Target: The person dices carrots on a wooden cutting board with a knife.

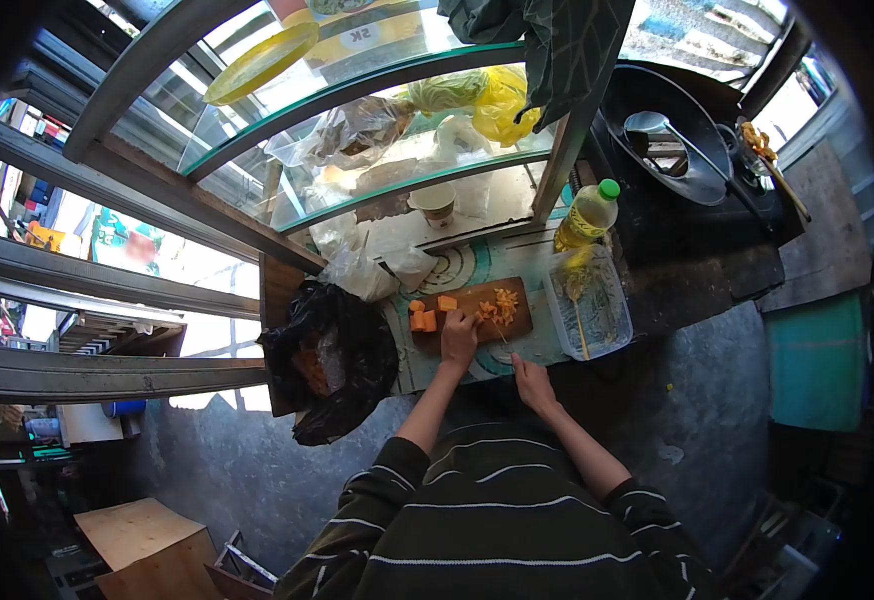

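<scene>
On a small brown cutting board [519, 312] lie orange carrot chunks [423, 320] at the left and a pile of small chopped carrot [501, 305] at the right. My left hand [459, 340] is over the middle of the board, its fingers closed on a carrot piece mostly hidden beneath them. Just off the board's near edge, my right hand [532, 383] grips a knife [501, 334], whose thin blade points up toward the chopped pile. The knife's handle is covered by my fingers.
Right of the board stands a clear plastic tub [590, 310] with a yellow-handled brush-like tool, behind it an oil bottle [589, 214]. A black plastic bag [332, 350] sits at left. A wok [667, 130] with a ladle rests at upper right; a glass case [357, 190] stands ahead.
</scene>
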Demonstrator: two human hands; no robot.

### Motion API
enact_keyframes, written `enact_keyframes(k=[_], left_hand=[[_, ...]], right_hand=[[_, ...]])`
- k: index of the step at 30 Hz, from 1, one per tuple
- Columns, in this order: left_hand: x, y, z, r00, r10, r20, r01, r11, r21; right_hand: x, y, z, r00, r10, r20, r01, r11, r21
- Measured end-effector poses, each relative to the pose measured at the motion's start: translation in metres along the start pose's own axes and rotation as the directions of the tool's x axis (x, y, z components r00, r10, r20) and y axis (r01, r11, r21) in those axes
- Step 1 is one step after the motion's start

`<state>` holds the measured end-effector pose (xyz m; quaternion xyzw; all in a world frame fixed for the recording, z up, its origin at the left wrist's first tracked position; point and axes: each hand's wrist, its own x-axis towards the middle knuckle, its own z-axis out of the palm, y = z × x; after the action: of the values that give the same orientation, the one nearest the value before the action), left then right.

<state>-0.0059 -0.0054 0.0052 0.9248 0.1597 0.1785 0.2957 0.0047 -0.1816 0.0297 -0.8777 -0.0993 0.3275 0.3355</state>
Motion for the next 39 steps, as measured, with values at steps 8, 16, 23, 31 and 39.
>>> enact_keyframes(k=[8,16,23,31,39], left_hand=[[-0.002,-0.005,0.006,0.999,-0.027,-0.042,0.026,1.0,-0.016],[-0.003,-0.005,0.01,0.996,-0.056,-0.063,0.054,0.998,-0.029],[-0.006,0.0,0.009,0.994,-0.012,-0.113,0.009,1.0,-0.025],[-0.006,-0.005,0.01,0.992,-0.014,-0.128,0.007,0.999,-0.054],[-0.005,-0.002,0.006,0.993,0.015,-0.121,-0.022,0.998,-0.056]], right_hand=[[0.01,-0.021,0.015,0.996,-0.089,-0.006,0.089,0.996,-0.001],[0.011,-0.027,0.001,0.997,-0.06,0.042,0.065,0.992,-0.11],[0.032,-0.032,0.004,0.997,-0.059,0.045,0.065,0.989,-0.133],[0.016,-0.022,0.004,0.998,-0.067,0.008,0.068,0.995,-0.078],[0.02,-0.018,0.011,0.999,-0.031,0.024,0.031,1.0,0.002]])
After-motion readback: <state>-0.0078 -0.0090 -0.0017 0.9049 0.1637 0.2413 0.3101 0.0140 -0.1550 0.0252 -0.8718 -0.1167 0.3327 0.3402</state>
